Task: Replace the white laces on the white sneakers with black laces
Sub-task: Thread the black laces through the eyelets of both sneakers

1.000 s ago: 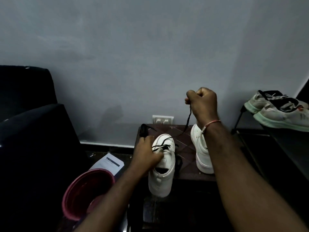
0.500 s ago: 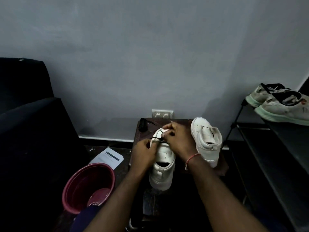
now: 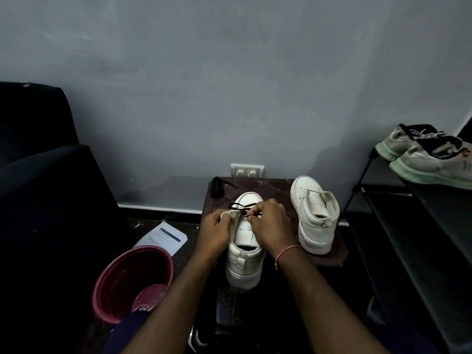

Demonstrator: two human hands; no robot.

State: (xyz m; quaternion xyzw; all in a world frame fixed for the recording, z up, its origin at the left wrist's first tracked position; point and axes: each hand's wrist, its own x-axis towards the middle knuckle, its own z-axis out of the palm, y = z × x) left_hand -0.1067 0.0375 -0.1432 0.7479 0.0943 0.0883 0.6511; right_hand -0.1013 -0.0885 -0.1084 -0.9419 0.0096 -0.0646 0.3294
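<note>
Two white sneakers stand on a small dark stool [image 3: 270, 183]. The near sneaker [image 3: 245, 254] points away from me, with a black lace [image 3: 238, 206] crossing its lowest eyelets near the toe. My left hand [image 3: 214, 232] grips the left eyelet flap of that sneaker. My right hand [image 3: 270, 226] pinches the black lace beside the tongue. The second sneaker [image 3: 315, 213] stands to the right with no lace in it. A bundled black lace [image 3: 217, 187] lies at the stool's back left corner.
A maroon bucket [image 3: 132, 282] sits on the floor at the left, a sheet of paper [image 3: 163, 237] behind it. A dark sofa [image 3: 46, 195] fills the left side. A black shoe rack [image 3: 419, 226] on the right carries grey-green shoes [image 3: 431, 162]. A wall socket [image 3: 247, 170] is behind the stool.
My right hand came down from head height, where it was pulling the black lace taut, to the sneaker's eyelets. The left hand stayed on the sneaker.
</note>
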